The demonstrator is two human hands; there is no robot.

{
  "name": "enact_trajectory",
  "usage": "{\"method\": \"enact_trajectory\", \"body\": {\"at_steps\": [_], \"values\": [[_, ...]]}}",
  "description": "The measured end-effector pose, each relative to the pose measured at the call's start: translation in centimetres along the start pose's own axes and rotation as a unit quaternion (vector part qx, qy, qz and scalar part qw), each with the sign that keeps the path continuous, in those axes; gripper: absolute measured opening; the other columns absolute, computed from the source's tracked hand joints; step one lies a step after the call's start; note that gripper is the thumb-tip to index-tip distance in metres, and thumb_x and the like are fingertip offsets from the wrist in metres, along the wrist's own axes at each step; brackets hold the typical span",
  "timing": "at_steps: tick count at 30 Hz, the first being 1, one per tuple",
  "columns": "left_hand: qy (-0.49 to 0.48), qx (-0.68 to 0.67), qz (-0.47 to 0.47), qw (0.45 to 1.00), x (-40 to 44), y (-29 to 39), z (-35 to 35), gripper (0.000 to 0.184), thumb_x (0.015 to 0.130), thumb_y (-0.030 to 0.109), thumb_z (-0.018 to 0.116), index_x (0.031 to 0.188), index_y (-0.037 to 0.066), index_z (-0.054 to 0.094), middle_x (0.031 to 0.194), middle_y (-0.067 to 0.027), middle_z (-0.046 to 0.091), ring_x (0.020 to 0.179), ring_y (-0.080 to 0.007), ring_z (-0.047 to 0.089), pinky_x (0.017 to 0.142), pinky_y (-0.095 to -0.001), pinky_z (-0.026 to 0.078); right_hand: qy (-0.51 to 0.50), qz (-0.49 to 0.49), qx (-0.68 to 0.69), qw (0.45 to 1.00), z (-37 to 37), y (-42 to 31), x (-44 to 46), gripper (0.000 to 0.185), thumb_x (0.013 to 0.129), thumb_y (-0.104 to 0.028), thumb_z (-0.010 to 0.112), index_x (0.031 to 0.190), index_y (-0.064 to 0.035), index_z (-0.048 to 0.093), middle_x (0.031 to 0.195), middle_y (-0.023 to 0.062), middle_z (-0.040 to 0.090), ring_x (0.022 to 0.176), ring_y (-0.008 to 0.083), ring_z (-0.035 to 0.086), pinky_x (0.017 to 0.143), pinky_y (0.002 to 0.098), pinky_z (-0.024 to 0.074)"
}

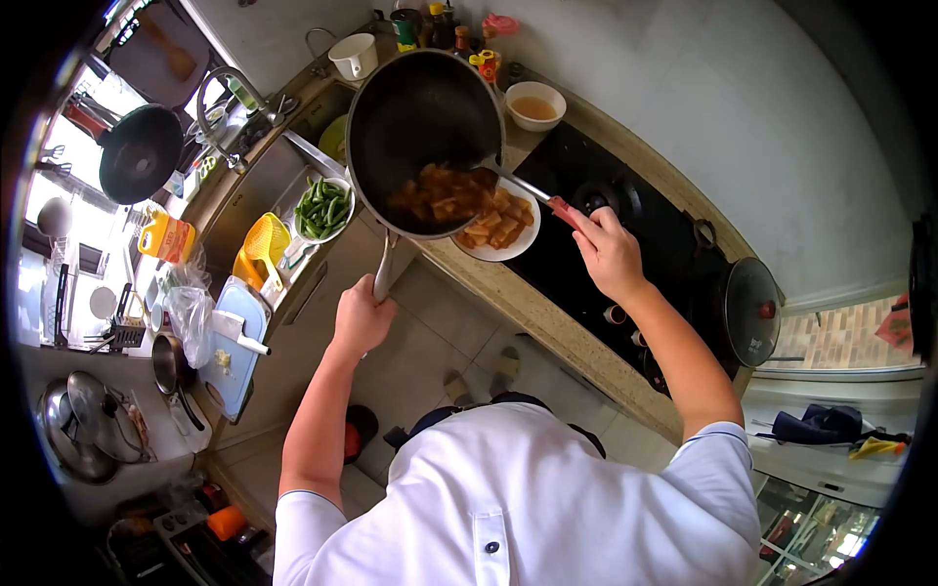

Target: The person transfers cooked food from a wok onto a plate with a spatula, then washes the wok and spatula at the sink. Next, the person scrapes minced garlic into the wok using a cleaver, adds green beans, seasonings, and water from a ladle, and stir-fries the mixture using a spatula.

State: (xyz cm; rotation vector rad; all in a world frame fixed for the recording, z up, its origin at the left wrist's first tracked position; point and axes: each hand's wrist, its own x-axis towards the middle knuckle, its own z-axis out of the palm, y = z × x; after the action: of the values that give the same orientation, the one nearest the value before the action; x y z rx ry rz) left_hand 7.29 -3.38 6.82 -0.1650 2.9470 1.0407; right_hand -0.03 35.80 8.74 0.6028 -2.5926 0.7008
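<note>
My left hand [363, 314] is closed round the handle of a dark wok [420, 107], which is raised and tilted over the counter. Brown, saucy sliced food [440, 195] lies at the wok's lower edge. Just beneath that edge is a white plate [526, 237], partly hidden by the wok, with more of the sliced food [500, 220] on it. My right hand [608, 256] grips the red handle of a metal spatula [528, 186]. The spatula's head reaches into the wok by the food and is mostly hidden there.
A black hob [576, 283] lies right of the plate, with a lidded pot [752, 311] at its far end. Behind stands a bowl of liquid [535, 105]. Left are green peppers in a bowl [323, 207], a yellow strainer [266, 242], the sink [256, 190] and a knife on a blue cutting board [234, 366].
</note>
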Motion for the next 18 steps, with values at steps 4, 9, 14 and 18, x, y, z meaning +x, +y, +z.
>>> {"method": "enact_trajectory", "body": {"at_steps": [4,9,14,18], "values": [[0.001,0.019,0.010,1.000,0.3,0.4,-0.1,0.017,0.075,0.012,0.062,0.081,-0.002,0.055,0.071,-0.0268,0.061,0.072,-0.0475,0.060,0.065,-0.0516,0.048,-0.014,0.009,0.007,1.000,-0.4,0.6,-1.7,0.039,0.088,-0.009,0.069,0.126,-0.0140,0.066,0.092,0.0088,0.054,0.074,0.0288,0.061,0.063,0.0390,0.0499],[0.006,0.062,0.028,0.998,0.5,0.6,-0.1,0.016,0.075,0.011,0.061,0.080,-0.001,0.052,0.068,-0.0256,0.061,0.070,-0.0471,0.060,0.065,-0.0531,0.048,-0.027,0.013,0.002,1.000,-1.5,0.9,-4.0,0.040,0.086,-0.007,0.069,0.125,-0.0133,0.067,0.092,0.0083,0.055,0.074,0.0278,0.061,0.063,0.0379,0.0502],[-0.008,0.083,0.015,0.996,0.7,1.5,-0.1,0.018,0.078,0.013,0.063,0.082,-0.001,0.051,0.069,-0.0242,0.063,0.071,-0.0458,0.061,0.065,-0.0527,0.048,-0.016,-0.008,-0.004,1.000,-3.7,1.4,-5.8,0.038,0.084,-0.004,0.070,0.122,-0.0076,0.068,0.090,0.0089,0.055,0.070,0.0275,0.060,0.060,0.0356,0.0498],[-0.010,0.095,0.025,0.995,0.7,1.8,0.3,0.020,0.079,0.014,0.065,0.084,-0.001,0.052,0.070,-0.0235,0.063,0.072,-0.0449,0.062,0.066,-0.0523,0.049,0.007,0.000,0.045,0.999,-3.7,2.0,-5.2,0.037,0.085,0.000,0.071,0.121,-0.0054,0.067,0.093,0.0095,0.056,0.070,0.0258,0.058,0.061,0.0332,0.0477]]}}
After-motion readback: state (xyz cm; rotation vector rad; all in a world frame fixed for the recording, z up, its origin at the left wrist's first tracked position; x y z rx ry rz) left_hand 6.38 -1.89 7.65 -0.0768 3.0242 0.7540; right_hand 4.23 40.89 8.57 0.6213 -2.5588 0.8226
